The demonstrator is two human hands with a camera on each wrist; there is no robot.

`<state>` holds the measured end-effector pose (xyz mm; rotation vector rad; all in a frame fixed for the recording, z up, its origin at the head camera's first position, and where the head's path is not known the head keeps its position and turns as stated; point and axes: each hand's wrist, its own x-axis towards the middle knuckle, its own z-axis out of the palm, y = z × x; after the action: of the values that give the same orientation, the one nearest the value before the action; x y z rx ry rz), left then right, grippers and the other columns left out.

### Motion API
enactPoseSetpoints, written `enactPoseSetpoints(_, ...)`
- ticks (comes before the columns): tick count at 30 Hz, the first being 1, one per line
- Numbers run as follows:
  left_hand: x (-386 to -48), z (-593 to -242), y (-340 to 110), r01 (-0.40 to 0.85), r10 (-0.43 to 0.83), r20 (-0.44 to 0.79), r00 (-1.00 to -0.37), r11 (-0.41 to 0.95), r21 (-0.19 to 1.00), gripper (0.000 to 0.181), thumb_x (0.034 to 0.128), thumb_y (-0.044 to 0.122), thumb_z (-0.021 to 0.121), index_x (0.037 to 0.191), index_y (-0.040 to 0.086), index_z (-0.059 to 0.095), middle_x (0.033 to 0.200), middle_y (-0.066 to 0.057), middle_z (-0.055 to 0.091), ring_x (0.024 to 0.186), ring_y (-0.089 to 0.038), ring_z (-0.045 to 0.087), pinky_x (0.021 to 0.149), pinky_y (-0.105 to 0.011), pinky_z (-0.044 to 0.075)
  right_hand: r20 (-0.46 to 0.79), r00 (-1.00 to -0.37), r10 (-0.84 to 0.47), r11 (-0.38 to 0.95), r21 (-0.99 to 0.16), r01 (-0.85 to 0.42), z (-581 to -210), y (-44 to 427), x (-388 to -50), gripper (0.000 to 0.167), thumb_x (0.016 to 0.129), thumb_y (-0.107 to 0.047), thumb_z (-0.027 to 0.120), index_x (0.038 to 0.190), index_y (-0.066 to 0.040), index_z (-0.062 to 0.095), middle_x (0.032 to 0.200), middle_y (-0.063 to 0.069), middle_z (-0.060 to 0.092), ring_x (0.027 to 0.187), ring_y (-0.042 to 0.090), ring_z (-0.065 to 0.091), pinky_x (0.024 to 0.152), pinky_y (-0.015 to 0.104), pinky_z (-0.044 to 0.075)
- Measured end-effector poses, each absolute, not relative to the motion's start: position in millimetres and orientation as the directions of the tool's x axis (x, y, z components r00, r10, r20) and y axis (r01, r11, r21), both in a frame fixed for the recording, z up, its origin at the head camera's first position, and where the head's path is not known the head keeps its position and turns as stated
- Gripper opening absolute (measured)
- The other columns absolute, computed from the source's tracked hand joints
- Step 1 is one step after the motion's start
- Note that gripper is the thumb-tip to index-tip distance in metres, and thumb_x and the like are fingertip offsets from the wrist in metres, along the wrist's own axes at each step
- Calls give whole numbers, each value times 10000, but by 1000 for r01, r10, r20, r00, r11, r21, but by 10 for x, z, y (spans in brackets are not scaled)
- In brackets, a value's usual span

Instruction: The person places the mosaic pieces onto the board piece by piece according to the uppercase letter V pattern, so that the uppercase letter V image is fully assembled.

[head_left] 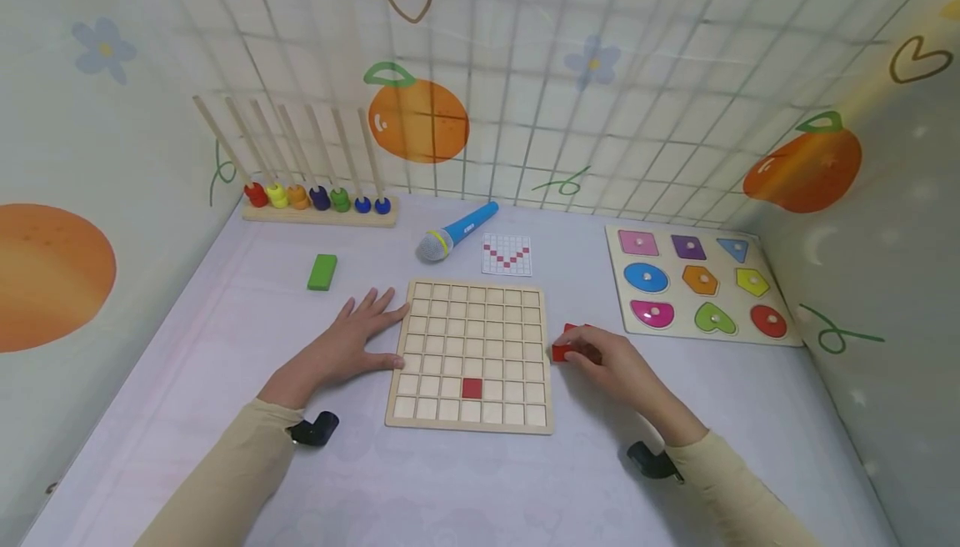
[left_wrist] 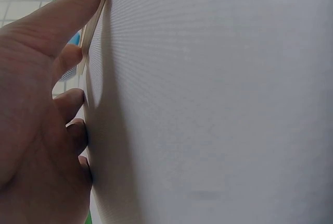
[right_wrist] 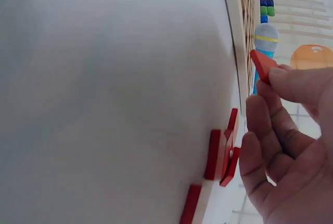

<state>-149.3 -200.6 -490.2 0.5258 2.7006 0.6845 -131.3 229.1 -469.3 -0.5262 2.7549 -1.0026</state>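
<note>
A square wooden grid board (head_left: 543, 426) lies flat on the table with one red tile (head_left: 472, 388) set in a cell of its lower part. My left hand (head_left: 341, 343) rests at the board's left edge, fingers spread, thumb and index fingertip touching the rim. To the right of the board, my right hand (head_left: 611, 363) pinches a red square tile (right_wrist: 264, 65) between thumb and fingertips. Several more red tiles (right_wrist: 214, 154) lie on the table under that hand, mostly hidden by it in the head view. Behind the board is a small pattern card (head_left: 507, 255) with red squares in a V.
A green block (head_left: 322, 272) lies left of the board. A blue toy microphone (head_left: 457, 232) sits behind it, and a peg stand with coloured beads (head_left: 320, 213) at the back left. A shape puzzle board (head_left: 705, 280) lies at the right. A wire grid backs the table.
</note>
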Motion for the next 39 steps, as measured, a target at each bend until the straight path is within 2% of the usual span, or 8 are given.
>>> enactPoseSetpoints(12, -1480, -4882, -1999, 270, 416, -198, -888, 819, 507, 938, 847, 584, 749, 1605, 210, 340, 1699, -132, 120, 1559, -380, -5, 1251, -566, -47, -31, -929, -370, 676, -694, -246, -4658, 2099, -1264, 295, 893, -155, 802, 1172, -228, 743, 1123, -37, 718, 937, 138, 647, 806, 233, 584)
enactPoseSetpoints(24, -1479, -4885, -2002, 275, 419, -196, -887, 818, 504, 938, 849, 578, 750, 1606, 211, 336, 1701, -125, 115, 1560, -377, -4, 1252, -562, -47, -79, -923, -377, 615, -766, -186, -4646, 1883, -1202, 283, 897, -175, 800, 1164, -248, 744, 1111, -82, 721, 875, 110, 659, 779, 231, 593)
enactPoseSetpoints(33, -1482, -4890, -1999, 275, 417, -197, -887, 822, 499, 940, 846, 583, 749, 1606, 213, 337, 1699, -129, 118, 1559, -381, -3, 1250, -567, -46, -50, -906, -420, 618, -747, -245, -4647, 1716, -1192, 286, 899, -168, 795, 1169, -248, 746, 983, -108, 694, 855, 99, 646, 787, 237, 590)
enactPoseSetpoints(39, -1475, -4869, -1994, 270, 414, -201, -888, 822, 502, 935, 849, 571, 755, 1605, 212, 338, 1699, -133, 121, 1559, -383, -1, 1250, -570, -44, -60, -904, -424, 627, -739, -246, -4643, 1602, -1185, 272, 912, -192, 784, 1157, -304, 744, 962, -145, 676, 865, 72, 637, 807, 245, 585)
